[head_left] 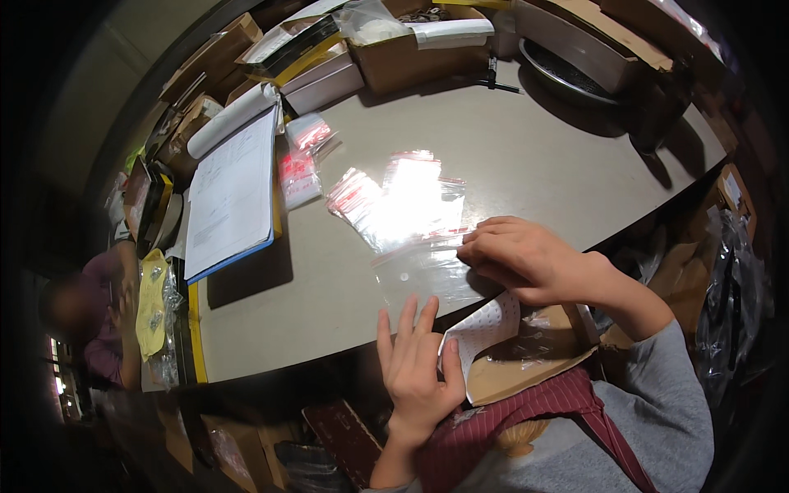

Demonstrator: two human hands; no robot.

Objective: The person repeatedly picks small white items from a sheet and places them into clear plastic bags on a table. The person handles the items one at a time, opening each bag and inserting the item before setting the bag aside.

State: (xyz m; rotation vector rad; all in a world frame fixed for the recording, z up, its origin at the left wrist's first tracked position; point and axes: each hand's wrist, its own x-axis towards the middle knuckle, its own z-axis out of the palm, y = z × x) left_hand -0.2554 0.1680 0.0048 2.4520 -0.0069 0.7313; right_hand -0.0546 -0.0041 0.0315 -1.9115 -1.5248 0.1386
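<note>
One clear bag (411, 276) partly under right hand (519, 261); left hand (417, 371) near

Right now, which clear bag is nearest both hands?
The front bag: the right hand is over its right side, the left hand at its lower edge. The fanned bags and pink-marked bags lie farther back.
</note>
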